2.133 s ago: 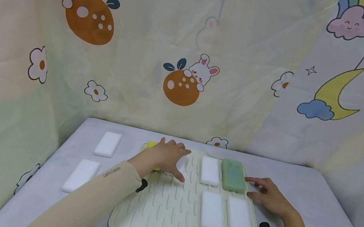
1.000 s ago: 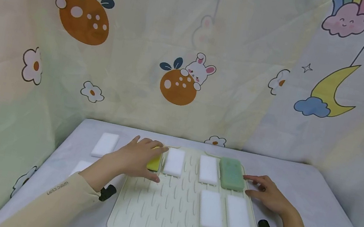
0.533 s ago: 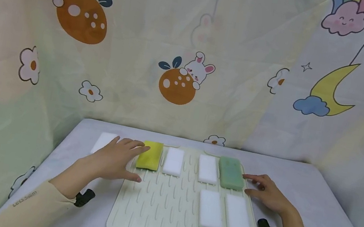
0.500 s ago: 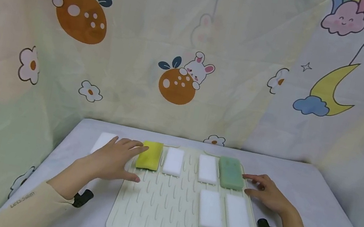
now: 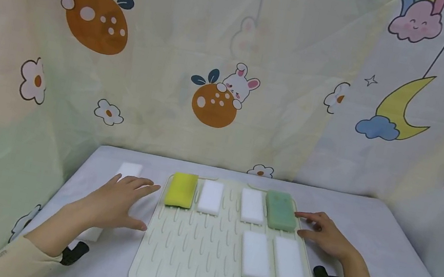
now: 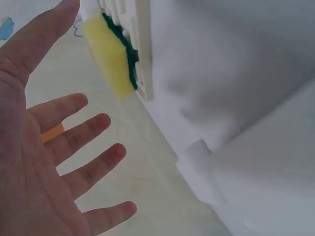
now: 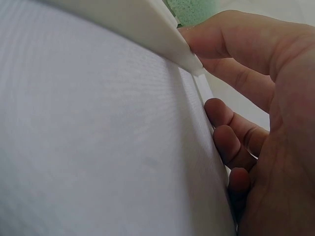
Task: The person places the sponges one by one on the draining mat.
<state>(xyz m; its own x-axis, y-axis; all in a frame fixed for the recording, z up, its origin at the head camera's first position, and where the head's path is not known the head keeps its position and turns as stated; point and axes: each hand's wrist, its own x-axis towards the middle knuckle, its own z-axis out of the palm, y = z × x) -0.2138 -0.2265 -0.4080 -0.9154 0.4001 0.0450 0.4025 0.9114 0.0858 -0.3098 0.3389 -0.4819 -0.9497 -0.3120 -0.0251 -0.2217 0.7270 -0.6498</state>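
Note:
My left hand (image 5: 112,203) hovers over the table just left of the pale ribbed mat (image 5: 186,266), fingers spread and holding nothing. Two white sponge blocks lie beneath and around it: the far one (image 5: 130,170) shows past the knuckles, the near one (image 5: 91,234) is mostly covered by the wrist. A yellow sponge (image 5: 181,190) with a dark green scouring side (image 6: 129,54) lies on the mat's far left corner. My right hand (image 5: 329,237) rests at the mat's right edge, index finger and thumb touching that edge beside a green sponge (image 5: 281,211), other fingers loosely curled.
On the mat, white blocks lie beside the yellow sponge (image 5: 210,197) and the green one, that block (image 5: 252,206) on its left. Two more white blocks (image 5: 256,256) lie in the nearer right part. A printed cloth wall (image 5: 158,97) rises behind the table.
My left hand has moved left from over the white block by the yellow sponge, past the yellow sponge and off the mat, uncovering both. The right hand has kept its place.

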